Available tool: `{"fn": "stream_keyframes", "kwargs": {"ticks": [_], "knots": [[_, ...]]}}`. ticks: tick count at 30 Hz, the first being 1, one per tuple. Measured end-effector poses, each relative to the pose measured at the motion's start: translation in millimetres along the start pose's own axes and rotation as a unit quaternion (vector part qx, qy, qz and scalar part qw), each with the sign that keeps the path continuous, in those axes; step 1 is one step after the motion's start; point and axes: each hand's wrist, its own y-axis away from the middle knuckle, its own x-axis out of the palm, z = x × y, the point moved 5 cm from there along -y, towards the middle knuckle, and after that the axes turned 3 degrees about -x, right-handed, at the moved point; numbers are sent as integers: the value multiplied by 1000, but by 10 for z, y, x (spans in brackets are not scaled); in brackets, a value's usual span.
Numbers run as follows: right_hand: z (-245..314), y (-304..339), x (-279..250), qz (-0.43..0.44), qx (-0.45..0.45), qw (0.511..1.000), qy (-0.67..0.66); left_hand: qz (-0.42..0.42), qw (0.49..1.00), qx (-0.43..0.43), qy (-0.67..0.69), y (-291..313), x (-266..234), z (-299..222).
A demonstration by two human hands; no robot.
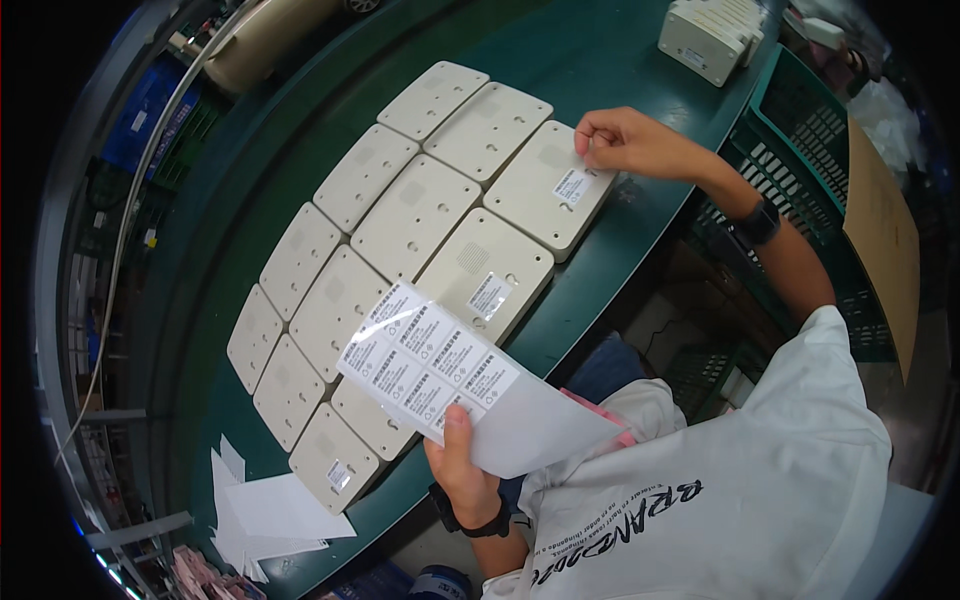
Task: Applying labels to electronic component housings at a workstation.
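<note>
My left hand (462, 468) grips the lower edge of a sheet of printed labels (440, 362), thumb on top. Its far part carries rows of white labels under a glossy surface; the near part is blank. My right hand (632, 145) is over the far right cream plastic housing (525, 180), fingers curled and pinched together. Anything between the fingertips is too small to make out. Just beneath that hand, a white label (572, 187) lies on the housing. The neighbouring housing (470, 250) bears a label (488, 295) too, partly covered by the sheet.
Several more cream housings (415, 215) lie in rows on the green table (600, 60); the nearest one (325, 445) is labelled. Loose white paper (285, 510) lies at the near left. Stacked housings (705, 45) stand at the far right, beside a green crate (795, 130) and cardboard (880, 240).
</note>
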Motion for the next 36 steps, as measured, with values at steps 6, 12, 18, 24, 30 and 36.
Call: {"fn": "stream_keyframes", "kwargs": {"ticks": [6,12,18,24,30,36], "knots": [[3,122,143,-33,-30,998,47,-39,999,-18,-32,24,-71,46],[-18,229,131,-68,10,996,49,-32,997,-38,-67,48,-120,151],[-2,244,30,-106,-50,982,145,-7,987,-31,-157,87,-86,135],[-168,329,143,-115,18,993,-20,155,855,126,-479,30,402,38],[-117,515,97,-116,15,990,77,202,683,284,-642,-242,1036,152],[-219,362,118,-94,-28,995,2,195,589,306,-723,-691,1400,479]]}}
